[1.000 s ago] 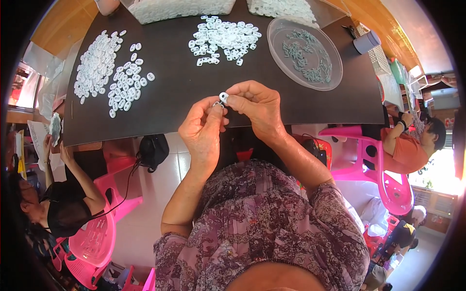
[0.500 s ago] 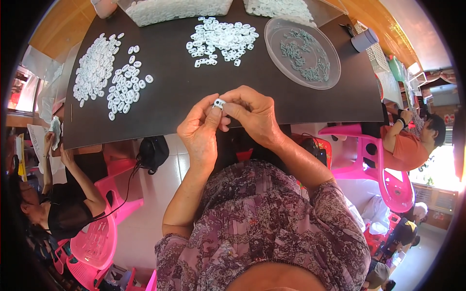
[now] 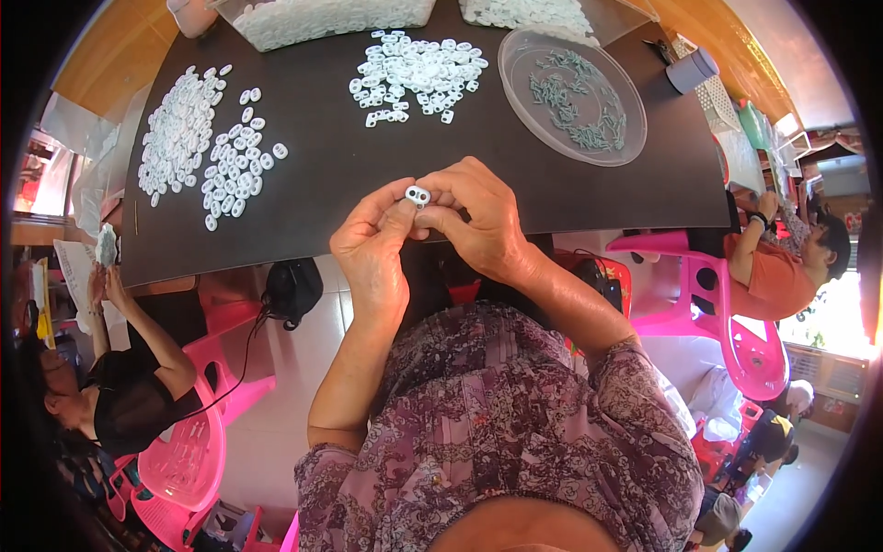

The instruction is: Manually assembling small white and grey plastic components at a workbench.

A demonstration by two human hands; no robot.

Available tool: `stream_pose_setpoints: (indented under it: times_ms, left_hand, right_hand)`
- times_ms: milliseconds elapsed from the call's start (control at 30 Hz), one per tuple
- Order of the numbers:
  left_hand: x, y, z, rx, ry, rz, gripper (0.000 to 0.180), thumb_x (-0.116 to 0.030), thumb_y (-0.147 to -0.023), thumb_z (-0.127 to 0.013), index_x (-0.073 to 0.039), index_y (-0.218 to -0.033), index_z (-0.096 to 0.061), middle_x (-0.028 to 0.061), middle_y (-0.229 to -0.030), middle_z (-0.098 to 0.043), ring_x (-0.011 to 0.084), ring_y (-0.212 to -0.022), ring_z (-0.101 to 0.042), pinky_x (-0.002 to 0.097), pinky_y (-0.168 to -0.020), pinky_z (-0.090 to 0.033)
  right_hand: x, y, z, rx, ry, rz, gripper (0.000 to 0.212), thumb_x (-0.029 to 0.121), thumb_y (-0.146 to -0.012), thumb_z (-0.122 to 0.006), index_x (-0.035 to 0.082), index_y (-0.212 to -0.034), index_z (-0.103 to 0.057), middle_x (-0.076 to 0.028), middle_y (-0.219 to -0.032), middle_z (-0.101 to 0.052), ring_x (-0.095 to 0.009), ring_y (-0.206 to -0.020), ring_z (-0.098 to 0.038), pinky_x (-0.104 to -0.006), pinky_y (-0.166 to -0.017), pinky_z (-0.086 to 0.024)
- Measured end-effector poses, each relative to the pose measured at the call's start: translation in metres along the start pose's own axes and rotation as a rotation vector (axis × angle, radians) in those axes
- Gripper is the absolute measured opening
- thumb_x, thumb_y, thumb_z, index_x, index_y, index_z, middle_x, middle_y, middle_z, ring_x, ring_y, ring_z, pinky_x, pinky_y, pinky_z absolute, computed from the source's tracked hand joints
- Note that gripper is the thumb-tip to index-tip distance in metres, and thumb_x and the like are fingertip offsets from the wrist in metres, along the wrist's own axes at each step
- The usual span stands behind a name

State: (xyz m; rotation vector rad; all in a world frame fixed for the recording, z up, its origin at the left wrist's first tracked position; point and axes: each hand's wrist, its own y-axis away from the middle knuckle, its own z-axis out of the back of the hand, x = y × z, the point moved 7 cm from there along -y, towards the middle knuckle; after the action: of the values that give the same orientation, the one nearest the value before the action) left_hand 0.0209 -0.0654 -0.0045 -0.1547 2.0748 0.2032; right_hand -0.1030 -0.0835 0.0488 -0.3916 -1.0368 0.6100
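Between my two hands, over the near edge of the dark table, is a small white plastic piece with two dark holes. My left hand pinches it from the left, thumb and fingers closed. Thumb and bent fingers of my right hand grip it from the right. Beyond my hands lies a heap of small white two-holed pieces. White oval pieces are spread at the left, beside a denser pile of similar ovals. A round clear tray holds small grey-green pins.
Clear bins of white parts stand along the far edge. A grey-lidded container is at the far right. Co-workers sit on both sides, one in black, one in orange. Pink chairs stand on the floor.
The white piece between my fingers has turned, so both holes now face up. My right fingers have shifted slightly around it, and the left co-worker's hands have moved a little.
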Motion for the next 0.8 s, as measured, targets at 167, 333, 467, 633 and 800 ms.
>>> stream_pose_setpoints:
  times_ms: [167, 333, 467, 633, 800]
  left_hand:
    - [-0.002, 0.0, 0.0, 0.017, -0.038, -0.01, 0.018, -0.001, -0.086, -0.055, 0.009, -0.101, -0.061, 0.0108, -0.086, -0.065, 0.0127, -0.063, -0.059, 0.0228, -0.059, -0.049]
    - [-0.004, 0.0, 0.0, 0.04, -0.005, 0.046, 0.019, -0.001, -0.086, -0.055, 0.009, -0.102, -0.06, 0.0104, -0.086, -0.065, 0.0127, -0.064, -0.058, 0.0229, -0.061, -0.048]
    - [-0.008, 0.001, -0.002, 0.055, 0.005, 0.021, 0.019, 0.0, -0.085, -0.058, 0.008, -0.102, -0.061, 0.0078, -0.087, -0.064, 0.0094, -0.069, -0.057, 0.021, -0.065, -0.047]
    - [-0.012, 0.001, 0.001, 0.054, -0.027, -0.011, 0.02, -0.001, -0.085, -0.059, 0.008, -0.103, -0.06, 0.0064, -0.088, -0.064, 0.0083, -0.073, -0.057, 0.0201, -0.067, -0.047]
    - [-0.015, -0.002, -0.002, 0.164, -0.041, -0.02, 0.021, -0.001, -0.084, -0.061, 0.007, -0.103, -0.061, 0.005, -0.087, -0.063, 0.0073, -0.074, -0.056, 0.0197, -0.069, -0.046]
  right_hand:
    - [0.002, 0.001, 0.0, -0.026, 0.042, 0.054, 0.021, 0.001, -0.068, -0.068, 0.002, -0.088, -0.063, -0.005, -0.072, -0.06, -0.02, -0.065, -0.052, -0.03, -0.059, -0.042]
    - [0.011, 0.0, 0.0, -0.059, 0.114, 0.16, 0.023, -0.001, -0.068, -0.066, 0.001, -0.09, -0.063, -0.007, -0.077, -0.061, -0.022, -0.066, -0.053, -0.0312, -0.059, -0.043]
    - [0.02, 0.002, 0.001, -0.109, 0.187, 0.289, 0.024, 0.003, -0.066, -0.07, 0.0, -0.087, -0.059, -0.009, -0.08, -0.059, -0.023, -0.066, -0.053, -0.0327, -0.057, -0.044]
    - [0.021, 0.004, 0.0, -0.134, 0.192, 0.319, 0.028, 0.003, -0.065, -0.071, 0.0, -0.091, -0.059, -0.009, -0.081, -0.059, -0.024, -0.066, -0.053, -0.0321, -0.057, -0.045]
    - [0.019, 0.003, 0.002, -0.128, 0.155, 0.27, 0.03, 0.003, -0.066, -0.071, 0.0, -0.093, -0.06, -0.009, -0.081, -0.059, -0.024, -0.068, -0.053, -0.0325, -0.059, -0.045]
